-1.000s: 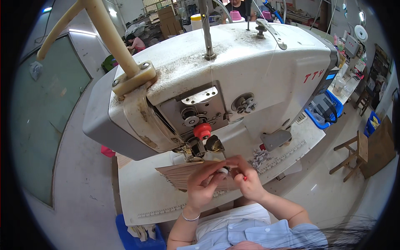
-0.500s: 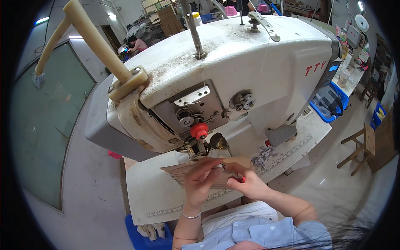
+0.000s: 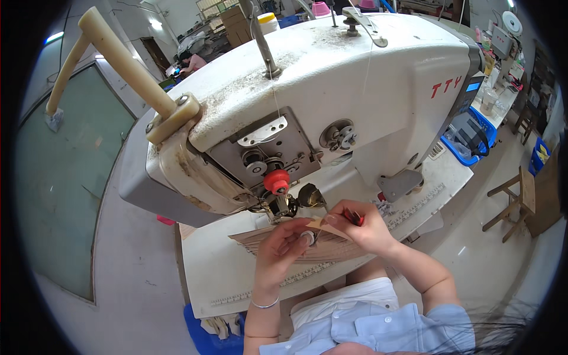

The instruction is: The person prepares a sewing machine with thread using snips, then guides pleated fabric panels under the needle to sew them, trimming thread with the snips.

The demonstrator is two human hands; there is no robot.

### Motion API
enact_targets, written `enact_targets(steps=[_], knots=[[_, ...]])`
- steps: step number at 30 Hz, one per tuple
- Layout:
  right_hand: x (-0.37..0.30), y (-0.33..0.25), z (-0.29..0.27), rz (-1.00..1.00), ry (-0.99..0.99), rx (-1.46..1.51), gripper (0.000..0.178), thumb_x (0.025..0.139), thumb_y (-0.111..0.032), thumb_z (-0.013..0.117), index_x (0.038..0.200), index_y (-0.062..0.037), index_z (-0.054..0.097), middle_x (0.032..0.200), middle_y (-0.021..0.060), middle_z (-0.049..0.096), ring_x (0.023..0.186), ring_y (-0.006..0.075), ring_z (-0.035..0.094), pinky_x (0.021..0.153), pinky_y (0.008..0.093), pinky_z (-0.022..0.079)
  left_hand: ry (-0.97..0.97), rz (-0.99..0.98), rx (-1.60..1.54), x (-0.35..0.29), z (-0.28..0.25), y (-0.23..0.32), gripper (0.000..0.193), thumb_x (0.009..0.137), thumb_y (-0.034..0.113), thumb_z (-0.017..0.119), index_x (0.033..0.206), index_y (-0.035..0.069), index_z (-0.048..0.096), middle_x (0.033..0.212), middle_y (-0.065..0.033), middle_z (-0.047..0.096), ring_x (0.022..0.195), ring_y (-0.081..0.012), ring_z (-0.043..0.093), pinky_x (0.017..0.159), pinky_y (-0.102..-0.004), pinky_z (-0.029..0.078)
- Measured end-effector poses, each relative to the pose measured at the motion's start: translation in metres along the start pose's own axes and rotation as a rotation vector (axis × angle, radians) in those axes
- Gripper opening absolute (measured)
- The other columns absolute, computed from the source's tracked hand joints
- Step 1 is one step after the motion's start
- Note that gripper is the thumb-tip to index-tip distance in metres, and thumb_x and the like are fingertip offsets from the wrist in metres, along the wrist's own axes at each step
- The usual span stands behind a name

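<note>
My left hand (image 3: 280,244) is closed, pinching the left end of a small beige strip (image 3: 322,225) of leather-like material. A small round white thing (image 3: 307,238) shows by its thumb; I cannot make out what it is. My right hand (image 3: 362,229) pinches the strip's other end and also holds small red-handled thread snips (image 3: 356,218), partly hidden by the fingers. Beneath both hands a pinkish-brown striped panel (image 3: 334,251) lies on the white sewing table (image 3: 228,275). The sewing machine's needle area (image 3: 279,204) is just beyond my hands.
A large white sewing machine (image 3: 378,89) spans the table, with a red knob (image 3: 276,181) on its head. Rulers (image 3: 260,290) run along the front edge. A blue basket (image 3: 470,139) sits at the right end, a wooden stool (image 3: 513,201) beyond it. A blue bin (image 3: 213,337) is below left.
My right hand has moved up and to the right, turning the snips upward. The beige strip now shows more plainly between both hands. The view has shifted slightly.
</note>
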State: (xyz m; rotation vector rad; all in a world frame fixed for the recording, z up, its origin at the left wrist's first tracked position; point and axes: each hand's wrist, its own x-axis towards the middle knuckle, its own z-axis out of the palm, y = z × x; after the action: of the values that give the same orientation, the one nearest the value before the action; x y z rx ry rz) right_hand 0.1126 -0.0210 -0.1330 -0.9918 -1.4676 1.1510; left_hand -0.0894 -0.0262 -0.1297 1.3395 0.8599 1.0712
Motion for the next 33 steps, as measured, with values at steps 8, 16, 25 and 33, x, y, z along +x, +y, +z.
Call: enact_targets(steps=[8,16,25,33], knots=[[0.011,-0.005,0.013,-0.332,-0.054,-0.189,0.011,0.080,-0.003,0.062,0.090,0.0001,0.064,0.075,0.0118,0.064,0.069,0.0188,0.063,0.063,0.0296,0.050,-0.003,0.062,-0.154,-0.002,0.003,-0.002,0.035,0.081,0.006,0.069,0.104,0.002,0.043,0.090,-0.0108,0.061,0.078,-0.0167,0.061,0.066,-0.0265,0.049],[-0.005,-0.002,0.003,-0.194,-0.085,-0.228,0.008,0.081,-0.004,0.063,0.088,0.0002,0.064,0.071,0.0087,0.063,0.066,0.0157,0.062,0.060,0.0283,0.048,0.095,0.185,0.123,-0.012,0.000,0.001,0.032,0.079,0.001,0.068,0.106,0.000,0.053,0.091,-0.0110,0.063,0.078,-0.0176,0.062,0.070,-0.0273,0.051],[0.008,0.011,-0.009,0.173,-0.448,0.219,0.025,0.084,-0.018,0.070,0.099,0.0015,0.067,0.083,0.0034,0.065,0.070,0.0071,0.055,0.060,0.0223,0.042,-0.271,1.006,1.018,-0.014,0.003,0.018,0.021,0.070,0.011,0.073,0.092,0.015,0.073,0.101,-0.0003,0.065,0.095,-0.0212,0.060,0.077,-0.0312,0.050],[0.022,0.012,0.005,0.378,-0.554,0.189,0.025,0.082,-0.022,0.073,0.092,0.0004,0.066,0.075,-0.0001,0.061,0.062,0.0051,0.050,0.052,0.0203,0.035,-0.068,0.911,0.987,-0.009,-0.017,0.000,0.030,0.074,0.015,0.070,0.104,0.020,0.069,0.114,-0.0026,0.060,0.112,-0.0229,0.053,0.089,-0.0334,0.044]])
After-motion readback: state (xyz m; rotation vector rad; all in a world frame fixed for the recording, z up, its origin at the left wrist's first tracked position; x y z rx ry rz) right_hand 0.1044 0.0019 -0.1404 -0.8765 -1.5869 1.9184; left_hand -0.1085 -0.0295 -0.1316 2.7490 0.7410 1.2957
